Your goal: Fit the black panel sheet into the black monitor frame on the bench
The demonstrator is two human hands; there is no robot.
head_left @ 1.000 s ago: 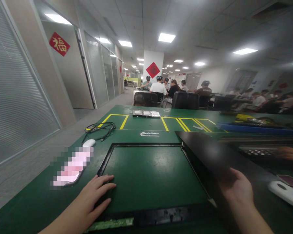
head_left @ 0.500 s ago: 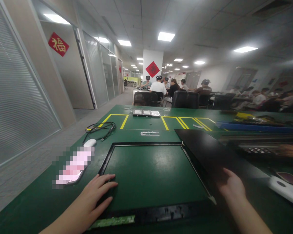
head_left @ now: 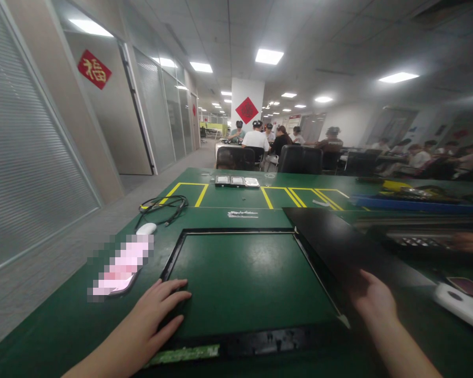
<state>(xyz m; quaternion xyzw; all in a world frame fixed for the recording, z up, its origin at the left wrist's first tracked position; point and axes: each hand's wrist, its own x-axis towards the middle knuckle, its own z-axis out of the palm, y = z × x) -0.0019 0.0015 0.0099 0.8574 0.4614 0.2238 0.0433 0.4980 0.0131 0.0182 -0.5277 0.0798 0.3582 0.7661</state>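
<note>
A thin black rectangular frame lies flat on the green table in front of me. My left hand rests on the frame's left near corner, fingers spread flat. A large black panel lies to the right of the frame, overlapping its right edge. My right hand lies palm down on the near part of that panel, fingers stretched out. A green circuit strip shows along the frame's near edge.
A pixelated pink object, a white mouse and a coiled black cable lie to the left. Small drives sit beyond yellow floor-tape lines. A white device and a keyboard lie right. People sit at far tables.
The black panel has settled lower and slightly left beside the frame, with my right hand moving along on it. My left hand stays put.
</note>
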